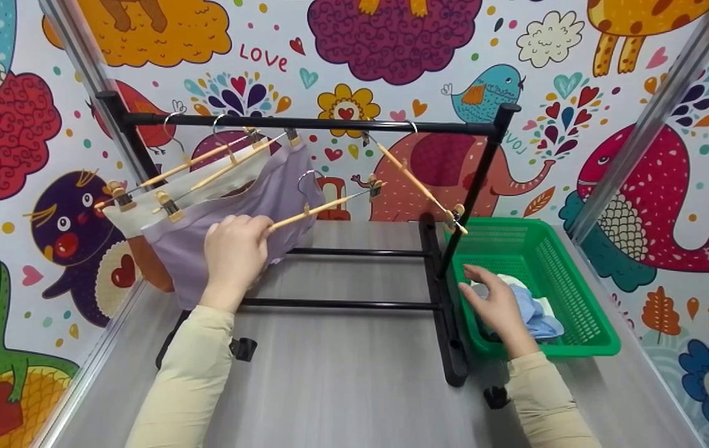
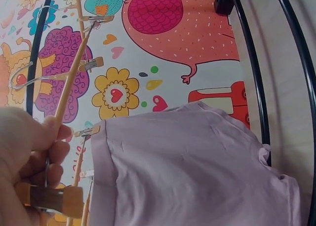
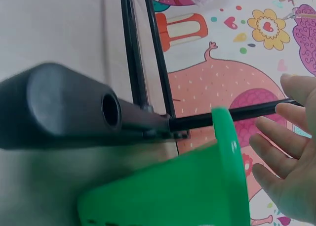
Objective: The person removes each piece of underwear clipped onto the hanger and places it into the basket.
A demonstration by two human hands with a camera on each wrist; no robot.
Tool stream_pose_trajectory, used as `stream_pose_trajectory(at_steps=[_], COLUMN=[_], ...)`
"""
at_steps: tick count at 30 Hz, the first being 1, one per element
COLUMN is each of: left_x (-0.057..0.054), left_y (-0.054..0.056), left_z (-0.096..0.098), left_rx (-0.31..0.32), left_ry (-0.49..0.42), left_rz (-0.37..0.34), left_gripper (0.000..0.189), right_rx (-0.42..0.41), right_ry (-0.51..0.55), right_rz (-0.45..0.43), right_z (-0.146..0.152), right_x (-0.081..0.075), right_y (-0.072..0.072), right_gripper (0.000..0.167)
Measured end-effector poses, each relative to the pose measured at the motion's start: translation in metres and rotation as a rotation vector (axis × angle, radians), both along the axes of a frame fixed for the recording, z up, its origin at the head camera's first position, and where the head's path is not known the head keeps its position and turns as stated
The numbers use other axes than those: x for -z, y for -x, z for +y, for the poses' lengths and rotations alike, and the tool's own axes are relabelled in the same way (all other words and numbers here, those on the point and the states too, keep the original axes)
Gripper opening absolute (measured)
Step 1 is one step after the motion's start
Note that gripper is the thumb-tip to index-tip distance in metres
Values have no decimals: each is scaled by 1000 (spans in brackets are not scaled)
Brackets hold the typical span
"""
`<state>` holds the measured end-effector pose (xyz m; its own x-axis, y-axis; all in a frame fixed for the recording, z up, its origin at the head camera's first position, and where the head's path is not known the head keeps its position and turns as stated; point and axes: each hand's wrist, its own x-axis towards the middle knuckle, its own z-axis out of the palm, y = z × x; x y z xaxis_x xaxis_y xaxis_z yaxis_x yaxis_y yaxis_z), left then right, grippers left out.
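Left hand (image 1: 236,258): thumb and fingers curled round one end of a slim pale wooden clip hanger (image 1: 320,209), grasping it. That hanger tilts up toward its far end; a wood-and-metal clip (image 1: 375,188) sits there. Second clip is right by the hand in the left wrist view. Its silver wire hook (image 1: 308,180) is off the rack, below the crossbar.

Right hand (image 1: 497,305): released, fingers loosely extended and spread, palm bare in the right wrist view. It's over the left side of a green perforated plastic basket (image 1: 604,346), near crumpled light-blue and white cloth (image 1: 544,320) inside.

Rack is a black tubular metal frame (image 1: 329,123) on a grey tabletop (image 1: 354,379). Basket is just beside its right foot.

On the crossbar, left end: two wooden hangers by their hooks. Front one carries a lilac cloth garment (image 1: 230,214), clipped at both ends; behind it, a white garment (image 1: 195,185) on the other. Lilac one hangs just beside the left hand. Right end: another wooden clip hanger (image 1: 413,177), hooked on and slanting down past the right upright.

Backdrop: white wall panel with colourful cartoon animals (image 1: 485,93).
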<state>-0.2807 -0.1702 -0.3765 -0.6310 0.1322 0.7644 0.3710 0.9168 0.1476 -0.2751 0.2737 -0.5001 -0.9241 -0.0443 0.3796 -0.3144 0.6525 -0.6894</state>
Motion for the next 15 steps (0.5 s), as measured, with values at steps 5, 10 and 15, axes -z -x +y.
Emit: stream_pose_trajectory(at_steps=[5,10,15], left_x=[-4,-7,-9], left_y=[1,3,5], left_z=[3,6,10], left_rx=[-2,-17,-25], left_ry=[-6,-6,-6], left_rz=[5,-3,14], left_gripper=[8,8,7], right_rx=[-17,-22,-36], right_ry=[30,38,20], right_rz=[4,0,13], right_z=[-10,-19,-26], right_x=[2,3,6], right_y=[0,-1,-1], right_gripper=[44,44,43])
